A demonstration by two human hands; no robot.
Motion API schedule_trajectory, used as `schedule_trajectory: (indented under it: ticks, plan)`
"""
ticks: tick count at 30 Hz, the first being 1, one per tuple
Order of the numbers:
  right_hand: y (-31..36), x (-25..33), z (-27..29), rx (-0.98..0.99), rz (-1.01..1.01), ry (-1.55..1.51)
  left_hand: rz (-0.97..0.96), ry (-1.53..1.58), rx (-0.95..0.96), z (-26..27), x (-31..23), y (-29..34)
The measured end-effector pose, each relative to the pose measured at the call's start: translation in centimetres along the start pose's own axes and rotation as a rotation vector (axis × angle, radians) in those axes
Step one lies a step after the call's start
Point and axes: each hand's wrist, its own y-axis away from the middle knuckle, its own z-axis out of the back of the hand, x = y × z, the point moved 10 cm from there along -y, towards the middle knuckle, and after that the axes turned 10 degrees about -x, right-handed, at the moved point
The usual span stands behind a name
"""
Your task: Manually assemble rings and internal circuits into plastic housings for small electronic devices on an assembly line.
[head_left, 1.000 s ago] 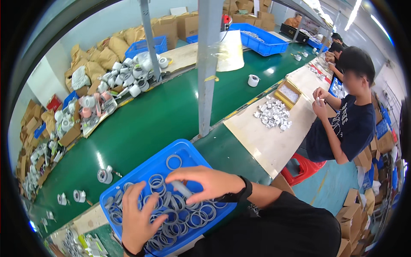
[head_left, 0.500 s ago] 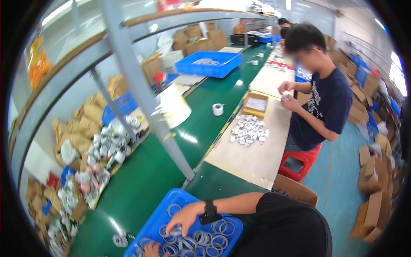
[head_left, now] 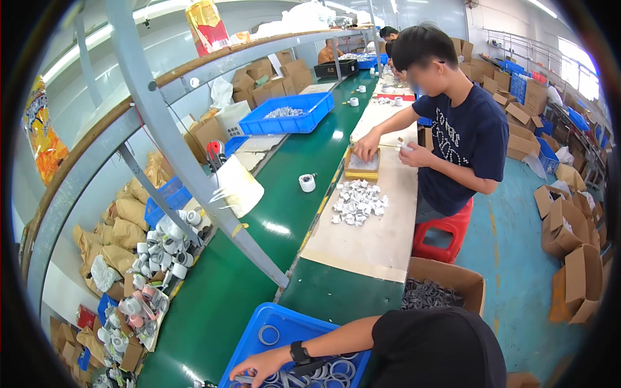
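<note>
My right hand (head_left: 257, 368), with a black watch (head_left: 301, 353) on its wrist, reaches across from the lower right into a blue plastic tray (head_left: 257, 323). Its fingers are closed on a grey ring (head_left: 242, 379), partly cut off by the lower edge of the view. More loose grey rings lie in the tray, several of them below my forearm, and a single ring (head_left: 269, 334) rests apart near the tray's far end. My left hand is out of view.
A grey metal post (head_left: 194, 155) rises beyond the tray beside the green belt (head_left: 259, 252). Ahead, a co-worker (head_left: 459, 123) sits at a board with a pile of white parts (head_left: 359, 202). A carton of grey rings (head_left: 433, 294) stands right of the tray.
My left hand has gone out of view. My right hand has moved lower in the picture as the view shifted. The co-worker's one hand now reaches into a small yellow box.
</note>
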Motion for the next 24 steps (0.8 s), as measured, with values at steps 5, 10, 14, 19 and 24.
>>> schedule_trajectory:
  ticks: [5, 10, 14, 19, 24]
  plan:
    - [0.2, -1.6, 1.1, -0.037, 0.02, 0.045, -0.118, 0.078, -0.075, 0.9, -0.5, 0.2]
    - [0.8, 0.6, 1.9, 0.025, -0.107, -0.089, -0.121, 0.074, -0.111, 0.5, 0.6, 1.0]
    - [0.7, 1.8, 3.2, -0.047, -0.033, -0.06, -0.132, 0.057, -0.092, 0.8, 0.1, 0.6]
    - [1.5, 0.5, 2.8, -0.125, 0.142, 0.35, -0.156, 0.032, -0.086, 0.2, -0.2, 0.7]
    - [1.5, -0.6, 2.1, -0.003, -0.021, 0.306, -0.146, 0.045, -0.082, 0.0, 0.1, 0.8]
